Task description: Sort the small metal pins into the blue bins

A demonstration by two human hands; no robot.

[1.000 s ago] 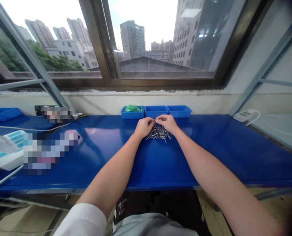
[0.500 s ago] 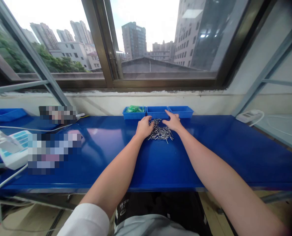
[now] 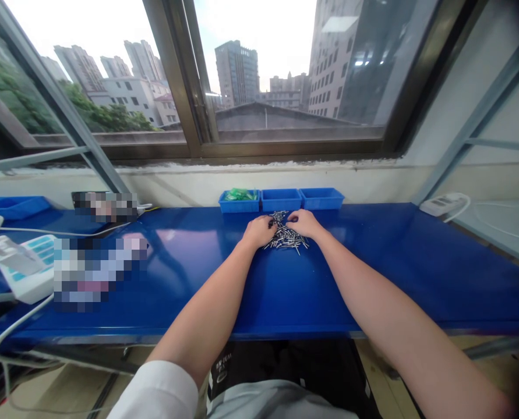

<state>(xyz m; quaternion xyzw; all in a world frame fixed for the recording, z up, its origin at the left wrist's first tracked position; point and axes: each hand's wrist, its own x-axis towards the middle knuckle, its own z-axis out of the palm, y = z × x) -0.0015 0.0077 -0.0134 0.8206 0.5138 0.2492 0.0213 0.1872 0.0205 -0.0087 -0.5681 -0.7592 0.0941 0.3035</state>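
Note:
A loose pile of small, thin metal pieces, silvery with dark parts and shaped like pins or rivets, lies on the blue tabletop. My left hand rests at the pile's left side, its fingers curled in among the pieces. From the right, my right hand reaches the back of the pile with fingers bent inward and pinched together. What either set of fingertips grips is too small to make out. Just behind the hands stand the blue middle bin and the blue right bin.
A left blue bin contains green plastic-looking items. Behind the table are a wall and window. At left lie a white power strip, cables and blurred items; a white device sits far right.
My right hand has drawn its extended index finger in and lowered from the bins to the pile, fingers now bent. My left hand has shifted slightly lower and curled more into the pieces.

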